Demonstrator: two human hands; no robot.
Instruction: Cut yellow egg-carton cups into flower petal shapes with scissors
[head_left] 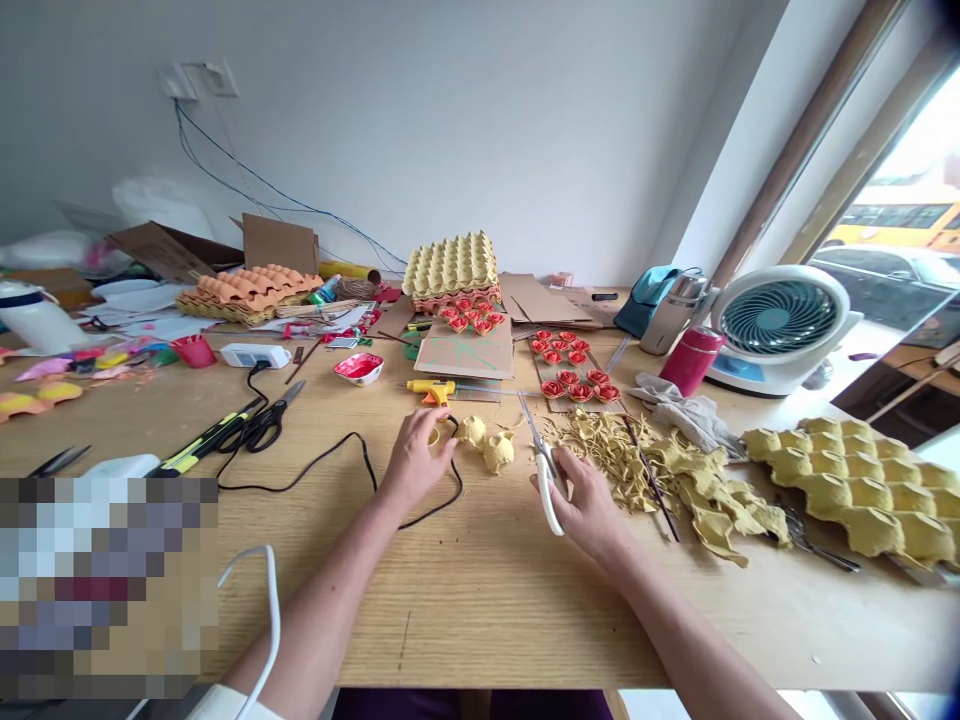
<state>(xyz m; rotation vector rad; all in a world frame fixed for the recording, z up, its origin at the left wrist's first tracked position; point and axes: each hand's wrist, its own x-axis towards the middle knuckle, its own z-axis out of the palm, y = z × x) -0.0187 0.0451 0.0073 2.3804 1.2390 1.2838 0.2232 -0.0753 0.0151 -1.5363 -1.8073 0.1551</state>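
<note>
My left hand (pixel 416 455) is curled around a small yellow egg-carton cup (pixel 434 437), partly hidden by the fingers, just above the table. Right beside it lie two more cut yellow cups (pixel 498 453), touching or nearly so. My right hand (pixel 589 505) grips white-handled scissors (pixel 547 480), their blades pointing away from me and slightly parted. A pile of yellow carton scraps (pixel 622 455) is just to the right of that hand. Behind the left hand rests a yellow glue gun (pixel 433 390), and its black cord runs past the wrist.
Red paper roses (pixel 577 370) stand on cardboard at the back. A yellow egg tray (pixel 855 480) lies right, near a fan (pixel 784 325) and a red flask (pixel 694 360). Black scissors (pixel 262 425), a cutter (pixel 202 440) and a power strip (pixel 255 356) lie left.
</note>
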